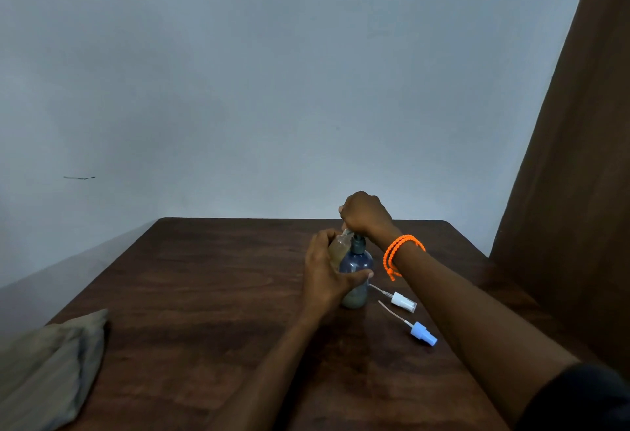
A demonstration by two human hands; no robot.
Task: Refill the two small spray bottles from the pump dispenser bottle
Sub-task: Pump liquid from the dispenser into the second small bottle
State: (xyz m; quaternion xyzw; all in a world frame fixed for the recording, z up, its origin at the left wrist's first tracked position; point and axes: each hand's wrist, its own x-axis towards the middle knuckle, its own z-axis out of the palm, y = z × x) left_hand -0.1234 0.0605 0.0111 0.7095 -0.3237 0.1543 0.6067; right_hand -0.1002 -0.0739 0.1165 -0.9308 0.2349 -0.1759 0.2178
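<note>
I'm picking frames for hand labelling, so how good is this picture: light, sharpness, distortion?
Head view: dim, flat room light with a cool cast on the wall; no glare. The right hand over the pump bottle and the left hand holding the small spray bottle look soft and dark, their fingers hard to separate. Wide-angle lens bends the table edges.

Upright blue-grey pump bottle [356, 265], tilted uncapped spray bottle [339, 246] touching it

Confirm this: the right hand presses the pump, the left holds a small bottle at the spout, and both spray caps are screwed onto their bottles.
Not the caps. The head view shows the white spray cap and the blue spray cap lying loose on the table. The rest stands.
</note>
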